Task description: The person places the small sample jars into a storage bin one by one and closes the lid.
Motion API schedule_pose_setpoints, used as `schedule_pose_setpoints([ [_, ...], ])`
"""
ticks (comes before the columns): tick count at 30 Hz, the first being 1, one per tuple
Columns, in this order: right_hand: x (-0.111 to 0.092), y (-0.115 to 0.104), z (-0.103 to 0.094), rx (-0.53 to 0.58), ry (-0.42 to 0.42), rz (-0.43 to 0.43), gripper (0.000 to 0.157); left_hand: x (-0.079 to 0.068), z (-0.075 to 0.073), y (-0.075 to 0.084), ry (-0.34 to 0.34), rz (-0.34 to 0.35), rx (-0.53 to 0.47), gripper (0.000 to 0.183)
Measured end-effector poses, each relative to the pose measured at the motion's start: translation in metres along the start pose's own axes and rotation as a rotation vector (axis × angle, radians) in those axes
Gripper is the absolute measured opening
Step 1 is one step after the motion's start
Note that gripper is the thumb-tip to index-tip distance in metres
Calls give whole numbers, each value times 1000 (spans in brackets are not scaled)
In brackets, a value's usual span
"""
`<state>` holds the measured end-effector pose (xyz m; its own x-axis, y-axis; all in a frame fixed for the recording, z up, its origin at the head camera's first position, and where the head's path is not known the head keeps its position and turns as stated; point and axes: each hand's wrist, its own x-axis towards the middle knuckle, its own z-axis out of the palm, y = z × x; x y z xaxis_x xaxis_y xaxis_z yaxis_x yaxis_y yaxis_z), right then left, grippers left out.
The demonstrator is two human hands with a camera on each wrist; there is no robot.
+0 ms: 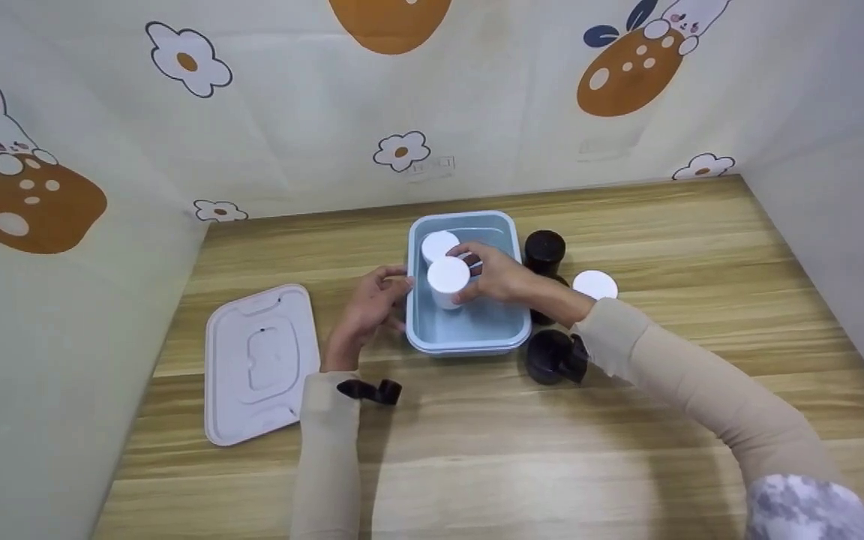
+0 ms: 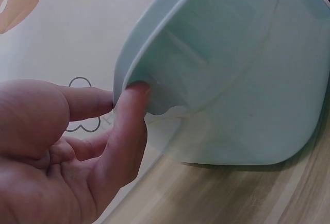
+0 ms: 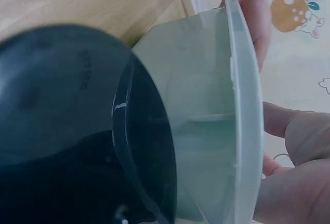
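Observation:
A light blue plastic bin [image 1: 469, 346] stands on the wooden table. My left hand [image 1: 370, 306] pinches its left rim, with fingertips against the rim [image 2: 119, 74] in the left wrist view. My right hand [image 1: 503, 279] reaches over the bin and grips a white jar [image 1: 448, 276] by its sides, inside the bin's outline. Just behind it, a second white jar [image 1: 439, 244] sits in the bin. In the right wrist view, the bin wall [image 3: 206, 80] hides the jar, and part of the right hand [image 3: 304, 167] shows beyond the rim.
Right of the bin stand a black jar [image 1: 544, 249], another dark one partly under my forearm, a black round container [image 1: 548, 357], and a white-topped jar [image 1: 595, 286]. A pale lid [image 1: 263, 367] lies at the left. A patterned curtain [image 1: 312, 112] borders the table's back.

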<state>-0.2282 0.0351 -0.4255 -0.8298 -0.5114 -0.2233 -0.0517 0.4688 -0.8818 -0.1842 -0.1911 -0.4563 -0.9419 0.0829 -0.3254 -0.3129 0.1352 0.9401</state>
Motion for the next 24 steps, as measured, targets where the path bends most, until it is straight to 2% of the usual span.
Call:
schedule_pose_setpoints([
  [5,4,1,6,-32,1,10,67,1,0,-2,-21,20,-32,40],
  [19,9,0,16,-171,27,24,67,0,1,-1,1,12,-31,40],
  [24,11,0,18,-166,33,53,65,0,1,-1,8,10,-28,39],
])
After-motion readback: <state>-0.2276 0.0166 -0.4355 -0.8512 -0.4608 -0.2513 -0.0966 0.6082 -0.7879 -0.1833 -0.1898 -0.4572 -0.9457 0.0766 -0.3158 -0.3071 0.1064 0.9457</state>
